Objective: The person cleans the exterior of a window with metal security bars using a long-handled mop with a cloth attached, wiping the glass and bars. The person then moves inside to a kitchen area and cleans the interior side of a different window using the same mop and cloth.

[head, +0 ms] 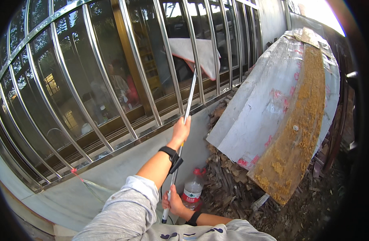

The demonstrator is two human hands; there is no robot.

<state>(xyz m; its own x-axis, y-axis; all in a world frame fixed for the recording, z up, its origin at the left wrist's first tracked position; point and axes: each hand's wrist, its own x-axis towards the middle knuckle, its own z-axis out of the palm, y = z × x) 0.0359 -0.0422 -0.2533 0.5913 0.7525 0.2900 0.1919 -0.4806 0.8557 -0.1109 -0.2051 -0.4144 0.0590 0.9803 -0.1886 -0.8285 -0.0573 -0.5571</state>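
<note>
My left hand [181, 129] grips the middle of a metal pole [189, 102], with a black strap on that wrist. Lower down, my right hand [174, 201] is closed around the same pole near its white grip end. The pole slants up to the window, where a light grey cloth [187, 49] with a red-orange edge hangs at its far end. This cloth lies behind the metal bars, against or close to the dark window glass [160, 27]. How it is fixed to the pole cannot be told.
Shiny metal bars [97, 57] cover the window above a pale wall [127, 162]. A large plastic bottle [193, 188] with a red cap stands beside my right hand. To the right, a pale sheet [247, 111] and a worn board [305, 120] lie over stacked wood [223, 177].
</note>
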